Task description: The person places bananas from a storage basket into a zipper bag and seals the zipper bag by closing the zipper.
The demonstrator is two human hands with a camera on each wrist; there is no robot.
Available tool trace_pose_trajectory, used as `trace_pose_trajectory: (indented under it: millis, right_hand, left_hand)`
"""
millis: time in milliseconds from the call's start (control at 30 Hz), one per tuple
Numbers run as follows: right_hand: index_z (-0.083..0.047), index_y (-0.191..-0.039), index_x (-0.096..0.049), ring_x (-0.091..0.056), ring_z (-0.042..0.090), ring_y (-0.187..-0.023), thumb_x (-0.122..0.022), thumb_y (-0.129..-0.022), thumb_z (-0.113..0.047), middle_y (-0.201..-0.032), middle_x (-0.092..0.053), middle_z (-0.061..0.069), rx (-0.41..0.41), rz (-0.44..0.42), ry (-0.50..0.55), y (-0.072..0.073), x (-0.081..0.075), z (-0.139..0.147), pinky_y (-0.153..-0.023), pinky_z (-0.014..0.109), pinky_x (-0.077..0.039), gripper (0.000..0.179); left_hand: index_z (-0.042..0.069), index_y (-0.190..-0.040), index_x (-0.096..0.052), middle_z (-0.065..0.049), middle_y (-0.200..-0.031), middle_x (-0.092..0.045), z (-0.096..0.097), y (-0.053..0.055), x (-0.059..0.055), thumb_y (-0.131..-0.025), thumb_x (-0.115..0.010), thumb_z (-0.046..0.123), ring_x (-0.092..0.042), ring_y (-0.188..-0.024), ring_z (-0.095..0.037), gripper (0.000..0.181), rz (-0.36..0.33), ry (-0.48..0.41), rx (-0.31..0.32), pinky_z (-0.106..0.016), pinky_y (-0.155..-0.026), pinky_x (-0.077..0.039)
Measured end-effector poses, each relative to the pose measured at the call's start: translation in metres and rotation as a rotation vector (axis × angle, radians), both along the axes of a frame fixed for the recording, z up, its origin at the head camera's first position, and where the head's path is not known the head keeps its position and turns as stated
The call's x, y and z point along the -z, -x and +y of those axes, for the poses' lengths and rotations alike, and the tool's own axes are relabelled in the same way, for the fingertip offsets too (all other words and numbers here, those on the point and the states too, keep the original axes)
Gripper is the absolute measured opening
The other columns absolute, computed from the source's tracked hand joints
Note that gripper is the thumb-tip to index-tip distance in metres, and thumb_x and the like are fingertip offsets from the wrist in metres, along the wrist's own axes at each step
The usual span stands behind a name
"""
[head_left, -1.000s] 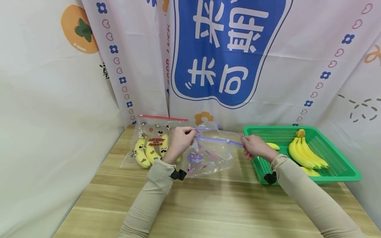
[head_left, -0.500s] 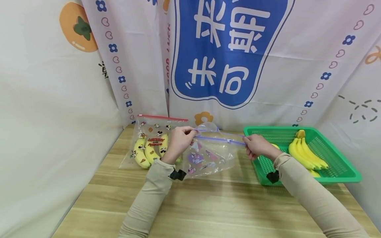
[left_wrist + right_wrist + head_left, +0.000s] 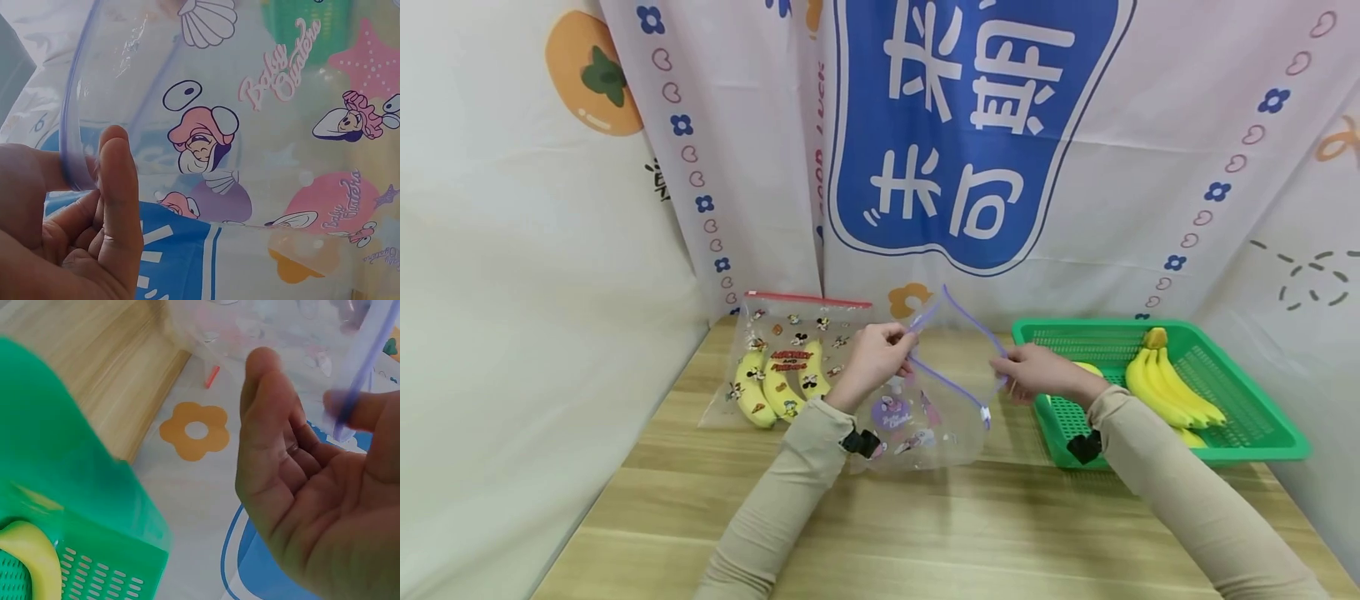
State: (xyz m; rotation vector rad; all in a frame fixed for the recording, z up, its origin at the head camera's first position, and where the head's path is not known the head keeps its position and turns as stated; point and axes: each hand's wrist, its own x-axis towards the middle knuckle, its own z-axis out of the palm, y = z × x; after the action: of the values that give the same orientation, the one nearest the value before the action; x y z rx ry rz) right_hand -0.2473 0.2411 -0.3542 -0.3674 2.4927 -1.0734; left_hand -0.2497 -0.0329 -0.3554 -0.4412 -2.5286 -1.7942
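A clear slider zip bag (image 3: 951, 433) with a purple rim and sea-creature prints hangs upright over the table, its mouth spread wide into a diamond. My left hand (image 3: 878, 357) pinches the left corner of its rim; in the left wrist view the rim (image 3: 70, 119) runs between thumb and index finger. On the other side my right hand (image 3: 1037, 371) is at the rim, its thumb (image 3: 359, 409) touching the purple strip (image 3: 369, 359) and its fingers apart from the thumb. The white slider (image 3: 986, 412) is at the front right corner of the mouth.
At left, another clear bag (image 3: 793, 321) with a red zip leans on the backdrop, holding several bananas (image 3: 751, 392). A green basket (image 3: 1247, 442) at right holds a bunch of bananas (image 3: 1172, 387) and more yellow fruit. A printed cloth (image 3: 760, 167) hangs behind the wooden table (image 3: 925, 533).
The bag's mouth has gone from a narrow slit to a wide diamond. My left hand has shifted slightly right, my right hand slightly left, its fingers loosened from the rim.
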Motion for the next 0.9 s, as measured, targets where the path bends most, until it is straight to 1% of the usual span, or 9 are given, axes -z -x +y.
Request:
trace_pose_trajectory:
  millis: [167,300,400,467,500,600,700,800,900]
  right_hand:
    - [-0.002,-0.093,-0.058,-0.063,0.028,-0.073,-0.042,-0.099,-0.047,-0.086,-0.061,0.013,0.004,-0.015,0.025,0.006,-0.006,-0.002,-0.062,0.041,-0.055,0.048]
    - [0.001,-0.096,-0.059,-0.063,0.027,-0.077,-0.037,-0.100,-0.049,-0.086,-0.062,0.013,0.031,-0.040,0.041,0.009,-0.012,0.004,-0.067,0.045,-0.055,0.054]
    - [0.003,-0.099,-0.058,-0.063,0.027,-0.080,-0.034,-0.101,-0.049,-0.087,-0.061,0.014,0.043,-0.046,0.027,0.013,-0.016,0.013,-0.068,0.041,-0.054,0.057]
    - [0.003,-0.102,-0.058,-0.062,0.031,-0.085,-0.033,-0.100,-0.049,-0.091,-0.062,0.015,0.056,-0.045,0.006,0.016,-0.018,0.020,-0.069,0.038,-0.053,0.059]
    - [0.004,-0.104,-0.058,-0.062,0.030,-0.086,-0.032,-0.100,-0.050,-0.093,-0.062,0.017,0.058,-0.048,-0.004,0.018,-0.019,0.024,-0.070,0.037,-0.053,0.060]
    - [0.007,-0.109,-0.056,-0.062,0.028,-0.089,-0.030,-0.101,-0.048,-0.098,-0.062,0.019,0.057,-0.063,-0.024,0.027,-0.017,0.039,-0.074,0.037,-0.053,0.062]
    - [0.009,-0.115,-0.054,-0.062,0.023,-0.090,-0.027,-0.103,-0.045,-0.103,-0.062,0.018,0.058,-0.089,-0.033,0.036,-0.013,0.053,-0.079,0.039,-0.052,0.062]
    - [0.010,-0.117,-0.052,-0.061,0.023,-0.094,-0.026,-0.103,-0.044,-0.106,-0.062,0.017,0.061,-0.105,-0.036,0.043,-0.008,0.066,-0.084,0.041,-0.051,0.062]
    - [0.010,-0.117,-0.053,-0.059,0.027,-0.099,-0.027,-0.102,-0.045,-0.109,-0.061,0.017,0.062,-0.111,-0.033,0.050,-0.001,0.080,-0.088,0.044,-0.049,0.062]
  left_hand:
    - [-0.003,-0.084,-0.067,-0.010,-0.069,-0.063,0.000,0.000,0.003,-0.093,-0.058,0.016,-0.064,-0.053,-0.018,0.023,0.016,-0.013,0.001,-0.036,-0.054,-0.057]
    - [0.000,-0.080,-0.066,-0.009,-0.069,-0.063,-0.001,-0.001,0.004,-0.093,-0.059,0.015,-0.063,-0.052,-0.017,0.021,0.027,0.000,0.002,-0.036,-0.054,-0.057]
    - [0.002,-0.079,-0.066,-0.009,-0.069,-0.063,-0.001,-0.001,0.005,-0.093,-0.058,0.015,-0.063,-0.052,-0.017,0.021,0.031,0.011,0.007,-0.033,-0.053,-0.057]
    - [0.002,-0.079,-0.066,-0.008,-0.068,-0.064,-0.001,0.000,0.005,-0.093,-0.058,0.016,-0.064,-0.052,-0.017,0.021,0.033,0.018,0.008,-0.031,-0.052,-0.057]
    - [0.003,-0.079,-0.066,-0.008,-0.068,-0.064,0.000,0.000,0.005,-0.093,-0.058,0.016,-0.064,-0.052,-0.017,0.021,0.035,0.021,0.009,-0.032,-0.052,-0.057]
    - [0.004,-0.078,-0.066,-0.008,-0.067,-0.064,0.001,0.000,0.004,-0.093,-0.059,0.017,-0.064,-0.052,-0.018,0.021,0.036,0.035,0.012,-0.033,-0.053,-0.057]
    - [0.004,-0.078,-0.067,-0.007,-0.066,-0.064,0.002,-0.001,0.004,-0.093,-0.058,0.017,-0.064,-0.052,-0.018,0.022,0.033,0.039,0.015,-0.032,-0.053,-0.057]
    - [0.003,-0.080,-0.067,-0.007,-0.066,-0.064,0.003,0.000,0.004,-0.093,-0.058,0.017,-0.063,-0.052,-0.017,0.022,0.033,0.045,0.016,-0.030,-0.051,-0.056]
    - [0.003,-0.080,-0.068,-0.007,-0.064,-0.063,0.004,-0.001,0.004,-0.093,-0.058,0.017,-0.063,-0.051,-0.017,0.022,0.043,0.059,0.014,-0.030,-0.050,-0.056]
